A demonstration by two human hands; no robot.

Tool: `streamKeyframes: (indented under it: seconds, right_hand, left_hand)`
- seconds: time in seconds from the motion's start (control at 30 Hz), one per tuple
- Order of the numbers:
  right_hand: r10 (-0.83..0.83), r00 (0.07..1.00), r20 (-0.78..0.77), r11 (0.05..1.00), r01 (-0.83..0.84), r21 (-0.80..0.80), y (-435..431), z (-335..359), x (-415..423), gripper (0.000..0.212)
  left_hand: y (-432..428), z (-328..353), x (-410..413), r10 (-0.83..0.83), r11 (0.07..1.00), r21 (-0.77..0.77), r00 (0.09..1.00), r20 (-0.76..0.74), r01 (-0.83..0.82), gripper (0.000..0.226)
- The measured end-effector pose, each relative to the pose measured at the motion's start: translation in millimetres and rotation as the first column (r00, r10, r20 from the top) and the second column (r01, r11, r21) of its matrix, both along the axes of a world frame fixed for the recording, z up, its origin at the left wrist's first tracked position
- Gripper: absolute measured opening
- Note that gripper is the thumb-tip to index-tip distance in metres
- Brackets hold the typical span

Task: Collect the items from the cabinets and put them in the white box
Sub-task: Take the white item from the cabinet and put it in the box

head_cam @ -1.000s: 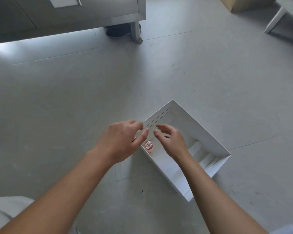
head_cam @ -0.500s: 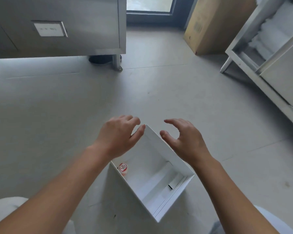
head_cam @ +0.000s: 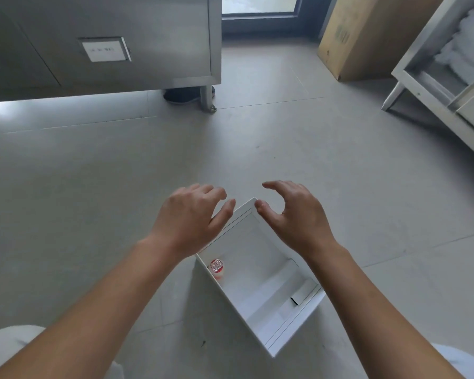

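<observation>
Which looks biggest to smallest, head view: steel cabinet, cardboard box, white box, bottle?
1. steel cabinet
2. white box and cardboard box: look alike, and the white box is nearer, so unranked
3. bottle

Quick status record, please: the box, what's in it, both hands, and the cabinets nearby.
box: white box, top open, on the floor
contents: one small red-topped bottle, in the corner nearest the left wrist
left hand: open, holds nothing, over the box's far end
right hand: open, holds nothing, by the far corner
cabinets: steel cabinet far left; white cabinet right, open
other: cardboard carton
</observation>
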State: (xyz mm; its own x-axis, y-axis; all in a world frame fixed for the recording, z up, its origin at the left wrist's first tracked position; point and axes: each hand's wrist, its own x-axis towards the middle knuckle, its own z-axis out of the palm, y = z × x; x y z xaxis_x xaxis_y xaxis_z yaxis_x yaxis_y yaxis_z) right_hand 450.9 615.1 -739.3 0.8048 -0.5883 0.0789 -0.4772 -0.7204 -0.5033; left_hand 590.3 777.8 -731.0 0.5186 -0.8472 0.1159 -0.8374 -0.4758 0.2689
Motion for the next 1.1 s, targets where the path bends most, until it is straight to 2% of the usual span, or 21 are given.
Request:
streamKeyframes:
  seconds: [0.33, 0.5, 0.63, 0.9, 1.1]
  right_hand:
    - [-0.007, 1.000, -0.010, 0.994, 0.008, 0.108, 9, 19, -21, 0.043]
    - [-0.041, 0.993, -0.113, 0.980, 0.062, 0.188, 11, 80, -68, 0.047]
    - [-0.041, 0.992, -0.121, 0.974, 0.067, 0.217, 15, 190, -75, 0.047]
    - [-0.078, 0.997, -0.001, 0.987, 0.078, 0.144, 18, 499, -82, 0.046]
    - [-0.118, 0.990, 0.082, 0.992, 0.114, 0.052, 12, 697, -93, 0.047]
  left_hand:
    - [-14, 32, -12, 0.024, 0.993, -0.112, 0.999, -0.026, -0.027, 0.044]
    - [6, 80, -34, 0.048, 0.999, 0.004, 0.993, -0.103, -0.048, 0.052]
    - [9, 185, -49, -0.008, 0.999, 0.048, 0.993, -0.116, 0.014, 0.053]
    - [-5, 499, -54, -0.131, 0.991, 0.028, 0.990, 0.057, 0.130, 0.045]
    - [-12, 690, -51, -0.112, 0.992, -0.033, 0.979, 0.171, 0.119, 0.054]
